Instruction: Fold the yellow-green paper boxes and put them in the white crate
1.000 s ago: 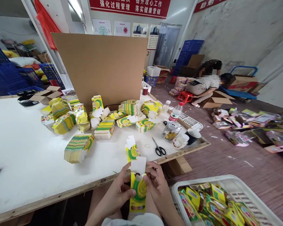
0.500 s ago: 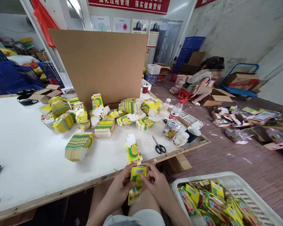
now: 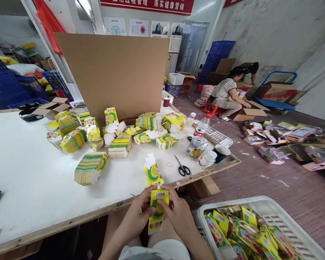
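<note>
Both hands hold one small yellow and green carton (image 3: 157, 209) upright over my lap, just below the table edge. My left hand (image 3: 137, 215) grips its left side and my right hand (image 3: 177, 213) grips its right side, fingers closed round it. Its top flap is folded down and shows a barcode. Another carton (image 3: 152, 173) with an open white flap stands on the white table (image 3: 29, 180) just beyond my hands. Stacks of flat yellow and green cartons (image 3: 90, 167) lie further back.
A white basket (image 3: 271, 213) of finished cartons sits at my right. Scissors (image 3: 182, 168), a jar (image 3: 196, 148), a bottle (image 3: 202, 127) and a black cup (image 3: 221, 151) stand at the table's right end. A big cardboard sheet (image 3: 113, 72) stands behind. A person (image 3: 227, 94) crouches by boxes on the floor.
The carton's white top flap was up a second ago; it is folded down now, showing the barcode. My hands drew slightly lower and closer. The person at the back sat up.
</note>
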A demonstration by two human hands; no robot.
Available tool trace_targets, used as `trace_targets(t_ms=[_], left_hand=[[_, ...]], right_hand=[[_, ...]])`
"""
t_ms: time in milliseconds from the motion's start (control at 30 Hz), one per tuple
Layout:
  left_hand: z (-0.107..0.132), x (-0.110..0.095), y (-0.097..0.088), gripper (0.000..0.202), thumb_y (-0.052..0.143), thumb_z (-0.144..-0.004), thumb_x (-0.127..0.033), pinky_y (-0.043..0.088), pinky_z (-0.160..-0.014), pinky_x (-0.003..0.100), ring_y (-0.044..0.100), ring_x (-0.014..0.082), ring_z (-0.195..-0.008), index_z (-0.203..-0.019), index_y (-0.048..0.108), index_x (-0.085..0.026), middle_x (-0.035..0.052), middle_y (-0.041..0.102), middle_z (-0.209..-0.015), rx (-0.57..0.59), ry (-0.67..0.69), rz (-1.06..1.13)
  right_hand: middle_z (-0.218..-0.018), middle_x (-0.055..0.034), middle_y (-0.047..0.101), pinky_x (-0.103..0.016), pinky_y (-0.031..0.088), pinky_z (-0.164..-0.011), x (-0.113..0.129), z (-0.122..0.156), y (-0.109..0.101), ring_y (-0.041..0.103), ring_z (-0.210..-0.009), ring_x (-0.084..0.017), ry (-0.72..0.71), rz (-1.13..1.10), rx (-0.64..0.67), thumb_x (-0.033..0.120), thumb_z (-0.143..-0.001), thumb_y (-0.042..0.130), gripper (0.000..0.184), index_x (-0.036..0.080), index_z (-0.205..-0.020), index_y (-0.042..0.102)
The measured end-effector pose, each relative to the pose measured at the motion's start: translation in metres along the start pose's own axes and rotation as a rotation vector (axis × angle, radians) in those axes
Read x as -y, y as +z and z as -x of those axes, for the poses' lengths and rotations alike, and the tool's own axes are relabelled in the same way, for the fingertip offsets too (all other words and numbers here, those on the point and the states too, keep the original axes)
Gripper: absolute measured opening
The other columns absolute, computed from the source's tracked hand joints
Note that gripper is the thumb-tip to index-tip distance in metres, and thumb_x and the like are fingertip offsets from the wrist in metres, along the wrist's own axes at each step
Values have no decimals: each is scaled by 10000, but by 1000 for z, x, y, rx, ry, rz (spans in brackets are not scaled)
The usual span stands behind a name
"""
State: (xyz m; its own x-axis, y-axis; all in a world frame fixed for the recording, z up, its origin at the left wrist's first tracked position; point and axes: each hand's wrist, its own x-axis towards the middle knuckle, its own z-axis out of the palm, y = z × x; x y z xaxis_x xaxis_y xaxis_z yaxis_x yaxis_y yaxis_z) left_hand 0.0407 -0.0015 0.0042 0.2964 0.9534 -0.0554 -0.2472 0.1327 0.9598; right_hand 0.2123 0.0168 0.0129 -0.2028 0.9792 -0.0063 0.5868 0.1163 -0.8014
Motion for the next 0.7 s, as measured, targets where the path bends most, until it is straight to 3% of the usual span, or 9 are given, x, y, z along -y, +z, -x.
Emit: trace_targets(t_ms=[133, 200, 367, 467, 567, 633, 700], left_hand=[[-1, -4, 1, 570, 706, -760, -179, 505, -850, 380, 681, 260, -950, -1297, 520, -227, 104, 726, -1073, 10, -35, 72], [-1, -3, 0, 573, 717, -744, -171, 512, -812, 358, 688, 244, -900, -1282, 529, -221, 100, 728, -1053, -1, -49, 85], [-6, 5, 9, 563, 681, -725, -96, 515, -831, 352, 672, 217, -888, -1260, 568, -228, 84, 713, -1113, 4, -7, 52], [-18, 8, 26, 601, 607, -713, -19, 539, -807, 333, 677, 223, -932, -1270, 564, -240, 83, 695, -1184, 36, 41, -98], [-37, 15, 34, 678, 561, -728, -9, 530, -916, 392, 651, 258, -1081, -1357, 510, -256, 93, 640, -1314, 30, 124, -466], [-49, 23, 26, 711, 594, -725, -28, 367, -1109, 486, 475, 311, -1322, -1397, 480, -226, 115, 536, -1438, -45, 160, -621], [-59, 34, 10, 720, 601, -706, -20, 202, -1174, 568, 290, 351, -1435, -1399, 480, -171, 146, 425, -1518, -127, 165, -686]], right_hand=[[-645, -3, 681, -254, 448, -522, -4, 1, -1, 629, -565, -206, -24, 17, 46, 342, -820, 617, 474, 199, -1271, 601], [-613, -5, 675, -267, 460, -527, -5, 2, -4, 615, -534, -206, -47, 5, 47, 389, -838, 610, 497, 201, -1298, 599], [-1078, -99, 728, -342, 528, -854, -6, 3, -11, 674, -976, -250, -111, -216, -89, 375, -902, 540, 344, 253, -1184, 695], [-1094, -118, 723, -360, 530, -887, -11, 4, -23, 663, -1016, -259, -93, -330, -163, 387, -881, 566, 323, 221, -1105, 729], [-1031, -123, 716, -403, 525, -844, -33, 14, -55, 651, -960, -282, -59, -82, -261, 425, -867, 539, 331, 236, -1037, 751], [-961, -138, 697, -483, 495, -816, -58, 27, -82, 626, -904, -324, -2, 246, -360, 465, -839, 515, 358, 255, -970, 774], [-900, -159, 677, -555, 465, -804, -84, 41, -101, 605, -864, -366, 69, 474, -472, 522, -782, 526, 402, 252, -922, 788]])
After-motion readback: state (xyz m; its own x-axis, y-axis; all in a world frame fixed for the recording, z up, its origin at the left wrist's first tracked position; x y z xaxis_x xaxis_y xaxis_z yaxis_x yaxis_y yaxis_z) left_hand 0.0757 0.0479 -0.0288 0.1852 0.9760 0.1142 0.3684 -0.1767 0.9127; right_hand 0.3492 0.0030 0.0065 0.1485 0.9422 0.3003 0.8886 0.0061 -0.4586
